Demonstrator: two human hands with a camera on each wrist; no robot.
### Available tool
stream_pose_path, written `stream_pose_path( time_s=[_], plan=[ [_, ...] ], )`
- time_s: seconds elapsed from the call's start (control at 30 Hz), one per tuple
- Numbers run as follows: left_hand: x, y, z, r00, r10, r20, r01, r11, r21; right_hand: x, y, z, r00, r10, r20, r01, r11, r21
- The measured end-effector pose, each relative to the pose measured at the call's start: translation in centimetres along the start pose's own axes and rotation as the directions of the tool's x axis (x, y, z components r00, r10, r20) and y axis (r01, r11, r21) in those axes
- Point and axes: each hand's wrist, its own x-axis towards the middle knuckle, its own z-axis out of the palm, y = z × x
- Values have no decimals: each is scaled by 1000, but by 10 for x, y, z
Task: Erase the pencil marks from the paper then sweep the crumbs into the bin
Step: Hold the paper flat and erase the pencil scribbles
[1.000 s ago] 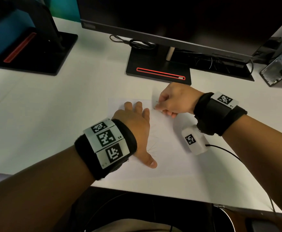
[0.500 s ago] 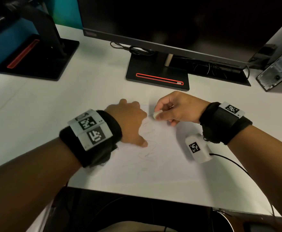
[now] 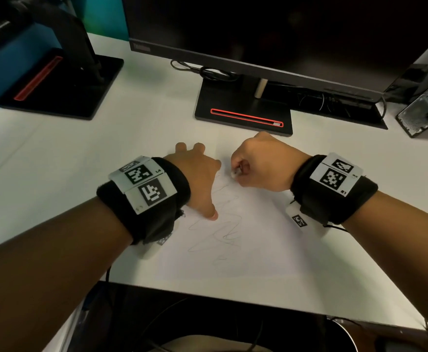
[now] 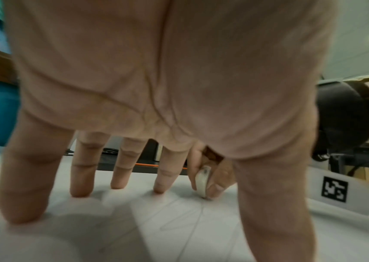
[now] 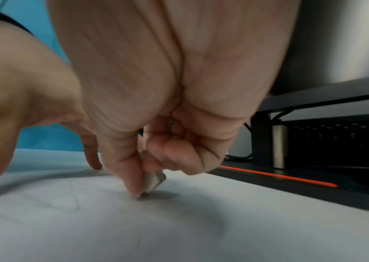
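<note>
Erasing is the step in hand. Nearest, grey pencil scribbles [image 3: 220, 224] cover the white paper sheet [image 3: 258, 250] on the white table [image 3: 55, 174]. The left hand [image 3: 195, 174] presses it flat, fingers spread; the right hand [image 3: 261, 163] pinches a small white eraser [image 3: 234, 174] at the scribbles' far end. Next, rub nearer. Beyond, the black monitor [image 3: 233, 29] bears unreadable lettering.

eraser [image 3: 234, 174] mostly buried in right hand [image 3: 263, 163], left hand [image 3: 195, 174] fingertips behind its knuckles, pencil marks [image 5: 73, 198] blurred, monitor [image 3: 258, 34] cropped at top
</note>
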Motion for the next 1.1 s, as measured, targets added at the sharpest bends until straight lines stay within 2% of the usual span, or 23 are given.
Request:
stream_pose_path(
  time_s=[0.07, 0.2, 0.33, 0.37, 0.5, 0.63, 0.77, 0.93, 1.03, 1.1],
  plan=[
    [0, 1, 1, 1000, -2, 7, 2, 1000, 15, 2, 0, -1, 999, -29, 20, 29, 999, -32],
    [1, 2, 5, 1000, -1, -7, 1, 999, 49, 7, 16, -3, 997, 63, -54, -66, 996, -62],
    [3, 1, 7, 1000, -4, -31, 6, 999, 47, 2, 2, -1, 996, -58, 62, 60, 998, -36],
    [3, 1, 7, 999, -4, -33, 6, 999, 48, 3, 2, -1, 996, -55, 70, 58, 997, -52],
    [4, 0, 9, 999, -6, -35, 8, 997, 79, 11, 13, -2, 998, 50, -39, -53, 994, -95],
    [3, -1, 10, 999, -4, -43, 7, 998, 61, 3, -8, 2, 997, -58, 52, 58, 998, -5],
    [4, 0, 10, 999, -8, -39, 11, 996, 89, 9, 6, -1, 998, 47, -43, -50, 996, -71],
    [4, -1, 11, 999, -5, -45, 9, 996, 83, 3, -6, 4, 999, -10, 47, 16, 993, -117],
    [4, 0, 11, 999, 1, -49, 4, 995, 98, 8, 6, -2, 996, 84, -10, -84, 988, -127],
    [4, -1, 11, 999, -4, -49, 9, 995, 96, 8, 4, -2, 998, 67, -18, -68, 989, -130]
  ],
)
